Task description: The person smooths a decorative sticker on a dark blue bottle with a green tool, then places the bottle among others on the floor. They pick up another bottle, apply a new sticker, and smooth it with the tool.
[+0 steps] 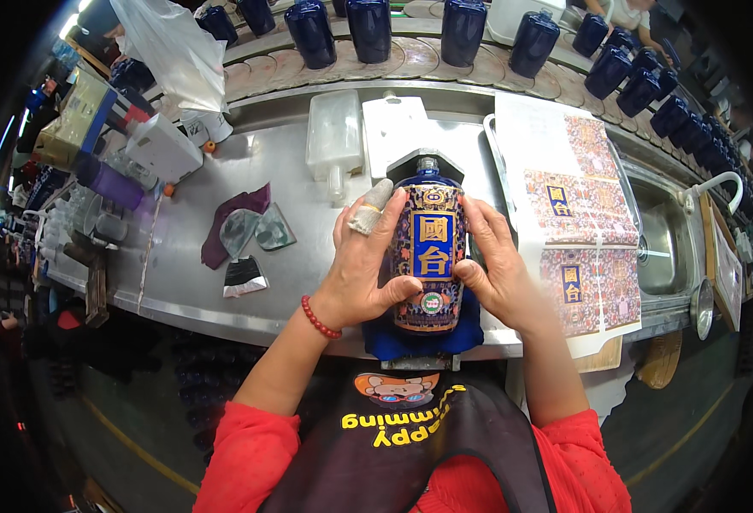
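A dark blue bottle [428, 248] with a patterned blue, gold and red label lies on a blue cloth [470, 335] at the near edge of the steel table. My left hand [363, 261] presses on the bottle's left side, with a grey wrap on one fingertip and a red bead bracelet on the wrist. My right hand [496, 269] presses on its right side, thumb on the label. Both hands hold the bottle flat with the neck pointing away from me.
Sheets of matching labels [583, 231] lie on a board to the right. A sink [663, 248] with a tap is further right. Rags [239, 227] and scrapers lie left. A white plastic container [334, 137] stands behind. Several blue bottles [368, 30] line a conveyor at the back.
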`<state>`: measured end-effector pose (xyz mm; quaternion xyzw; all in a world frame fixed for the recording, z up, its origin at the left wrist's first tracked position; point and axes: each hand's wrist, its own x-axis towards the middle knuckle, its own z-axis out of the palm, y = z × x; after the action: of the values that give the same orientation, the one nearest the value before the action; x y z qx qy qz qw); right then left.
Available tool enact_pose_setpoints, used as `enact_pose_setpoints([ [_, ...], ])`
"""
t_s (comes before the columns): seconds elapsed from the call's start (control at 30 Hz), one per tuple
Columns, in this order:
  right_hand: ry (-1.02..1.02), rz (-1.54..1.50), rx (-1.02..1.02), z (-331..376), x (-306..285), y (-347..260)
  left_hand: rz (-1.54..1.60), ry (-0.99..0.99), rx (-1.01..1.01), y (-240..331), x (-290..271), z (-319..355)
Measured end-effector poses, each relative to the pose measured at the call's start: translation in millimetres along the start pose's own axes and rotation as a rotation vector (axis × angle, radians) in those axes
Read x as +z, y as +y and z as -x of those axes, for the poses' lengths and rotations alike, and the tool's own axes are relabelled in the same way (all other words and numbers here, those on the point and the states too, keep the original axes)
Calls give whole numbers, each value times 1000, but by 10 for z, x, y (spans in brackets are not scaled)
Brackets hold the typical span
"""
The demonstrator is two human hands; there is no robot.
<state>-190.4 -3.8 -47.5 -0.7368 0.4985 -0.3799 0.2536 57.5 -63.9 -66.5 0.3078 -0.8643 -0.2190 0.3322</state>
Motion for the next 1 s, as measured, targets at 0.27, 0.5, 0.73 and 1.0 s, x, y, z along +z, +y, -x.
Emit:
enact_pose_setpoints([
  [0.27,-3,-45,-12,-18,-50,-9,40,15,-19,23,-18,12],
  [0.5,-131,16,8,25,-130,24,36,-26,8,-33,-49,-8],
  [0.73,-204,42,-61,83,-155,158,33,-58,95,-176,-31,19],
  [1.0,-214,27,-87,68,-101,188,-59,-116,146,-206,-92,-12],
])
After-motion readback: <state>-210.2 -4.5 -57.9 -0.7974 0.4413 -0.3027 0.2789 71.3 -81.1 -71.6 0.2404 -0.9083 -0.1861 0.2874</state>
